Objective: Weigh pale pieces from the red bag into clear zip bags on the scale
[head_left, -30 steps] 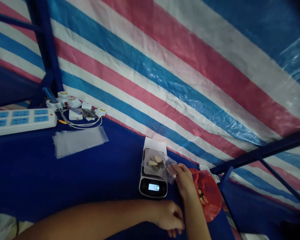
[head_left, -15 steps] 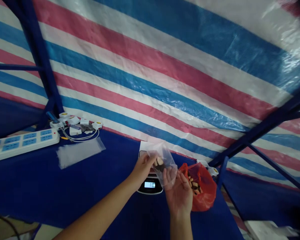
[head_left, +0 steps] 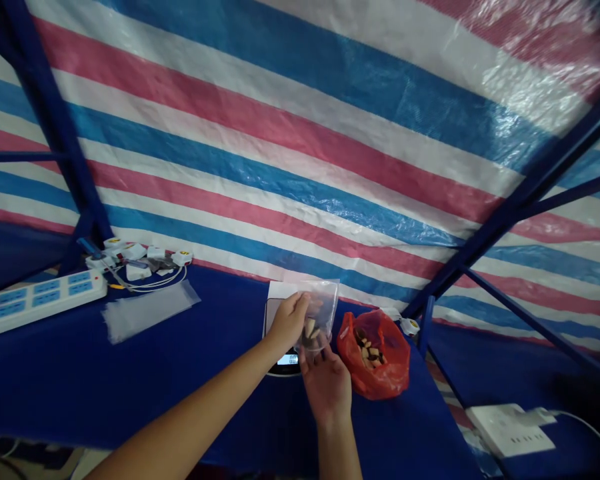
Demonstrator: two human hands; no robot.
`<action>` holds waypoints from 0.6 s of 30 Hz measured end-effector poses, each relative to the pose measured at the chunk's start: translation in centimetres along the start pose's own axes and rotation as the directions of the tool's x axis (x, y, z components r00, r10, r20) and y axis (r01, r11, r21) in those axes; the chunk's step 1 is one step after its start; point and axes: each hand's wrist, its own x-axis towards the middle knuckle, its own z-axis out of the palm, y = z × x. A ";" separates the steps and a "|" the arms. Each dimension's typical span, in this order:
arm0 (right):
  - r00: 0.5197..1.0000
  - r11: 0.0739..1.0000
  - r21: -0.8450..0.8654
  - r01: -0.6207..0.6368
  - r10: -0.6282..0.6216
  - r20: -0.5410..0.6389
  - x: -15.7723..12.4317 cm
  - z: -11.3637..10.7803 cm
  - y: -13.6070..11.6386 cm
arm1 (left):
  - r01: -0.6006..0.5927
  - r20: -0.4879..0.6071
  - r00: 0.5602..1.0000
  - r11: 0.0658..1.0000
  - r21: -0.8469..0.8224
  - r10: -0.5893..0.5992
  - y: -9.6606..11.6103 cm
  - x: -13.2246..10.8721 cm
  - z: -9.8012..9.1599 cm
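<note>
My left hand (head_left: 289,321) pinches a clear plastic bag (head_left: 328,299) by its upper left side, above a kitchen scale (head_left: 287,361). A few cut pieces (head_left: 311,329), pale with dark skin, lie at the bottom of the bag; their exact kind I cannot make out. Palm up, my right hand (head_left: 329,387) has its fingers stretched out against the bag's lower end. The scale's lit display reads 0.0, and my left hand and the bag hide part of its top. To the right, a red plastic bag (head_left: 396,375) stands open with similar cut pieces (head_left: 371,352) inside.
Flat clear bags (head_left: 150,310) lie on the blue table (head_left: 180,373) at left. Beyond them are white plugs with cables (head_left: 145,260) and a power strip (head_left: 45,298). Another power strip (head_left: 513,430) is at lower right. A striped sheet (head_left: 260,167) hangs behind.
The clear bag has swung more upright, and its pieces sit lower in it. The scale display went from 11.0 to 0.0. The view has shifted slightly to the right.
</note>
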 end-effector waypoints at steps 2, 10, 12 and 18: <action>0.999 0.999 0.044 -0.007 0.009 -0.048 -0.1 -0.2 0.0 | 0.022 0.026 0.999 0.999 -0.029 -0.021 -0.5 0.4 0.7; 0.963 0.996 -0.062 0.065 -0.079 -0.257 0.7 -0.5 -1.3 | 0.107 0.056 0.993 0.982 -0.155 -0.099 -1.4 1.4 1.8; 0.948 0.996 -0.077 0.049 -0.070 -0.311 1.3 -0.6 -1.4 | 0.145 0.030 0.989 0.973 -0.180 -0.142 -1.7 1.4 1.9; 0.928 0.973 -0.221 0.062 -0.138 -0.345 2.3 -1.5 -0.9 | 0.145 -0.110 0.977 0.943 -0.299 -0.185 -2.6 2.0 1.2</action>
